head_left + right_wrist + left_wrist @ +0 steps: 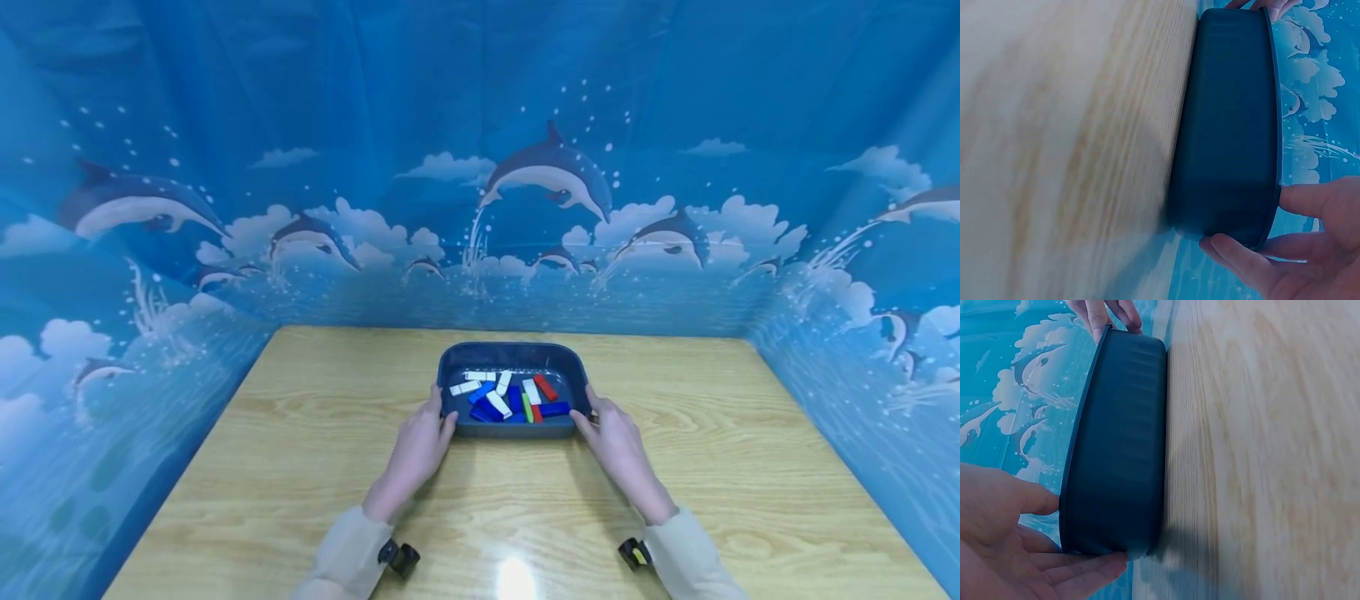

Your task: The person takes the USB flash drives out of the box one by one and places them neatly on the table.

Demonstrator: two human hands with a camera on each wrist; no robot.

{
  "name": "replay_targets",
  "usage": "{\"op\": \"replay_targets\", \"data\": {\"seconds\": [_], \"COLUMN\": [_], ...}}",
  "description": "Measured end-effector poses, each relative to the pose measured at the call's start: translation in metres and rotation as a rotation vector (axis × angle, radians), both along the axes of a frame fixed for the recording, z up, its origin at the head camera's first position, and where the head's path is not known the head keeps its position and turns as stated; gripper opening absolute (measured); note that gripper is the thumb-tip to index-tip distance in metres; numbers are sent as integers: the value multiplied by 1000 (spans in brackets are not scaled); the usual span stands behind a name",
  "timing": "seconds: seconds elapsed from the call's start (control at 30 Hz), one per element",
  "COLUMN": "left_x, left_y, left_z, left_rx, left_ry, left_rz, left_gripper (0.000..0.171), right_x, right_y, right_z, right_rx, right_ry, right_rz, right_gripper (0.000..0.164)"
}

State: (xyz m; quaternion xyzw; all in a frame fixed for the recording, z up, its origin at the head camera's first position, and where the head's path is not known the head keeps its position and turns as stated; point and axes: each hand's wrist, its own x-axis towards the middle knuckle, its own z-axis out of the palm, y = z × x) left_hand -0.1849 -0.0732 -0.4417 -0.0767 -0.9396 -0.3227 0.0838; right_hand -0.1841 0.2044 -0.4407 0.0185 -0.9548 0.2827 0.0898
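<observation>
A dark blue rectangular tray [517, 432] is on the wooden table, held at both short ends. My left hand [420, 442] grips its left end, the thumb at the rim and the other fingers along the outer wall. At the right end, my right hand [618, 442] holds it in the same way. Inside lie small rectangular blocks in a loose pile: several white blocks [498, 405], several blue blocks [555, 408], red blocks [546, 387] and a green block [527, 408]. Both wrist views show the tray's long outer wall [1116, 444] close over the tabletop; its contents are hidden there.
The light wood table [315, 500] extends on both sides of the tray and in front of it. A blue curtain [480, 292] printed with dolphins and clouds surrounds the table's back and sides. Small dark devices [405, 561] are worn at both wrists.
</observation>
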Motion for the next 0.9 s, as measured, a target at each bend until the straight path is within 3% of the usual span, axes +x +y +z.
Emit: {"op": "replay_targets", "data": {"seconds": [0.67,0.9], "left_x": [23,27], "left_y": [-2,-4], "left_z": [6,6], "left_rx": [-77,-99], "left_ry": [12,-15], "left_rz": [-6,2], "left_gripper": [59,61], "right_x": [21,26], "right_y": [-1,-1], "right_z": [2,3], "right_rx": [45,78], "right_ry": [49,62], "right_rz": [32,43], "right_gripper": [57,58]}}
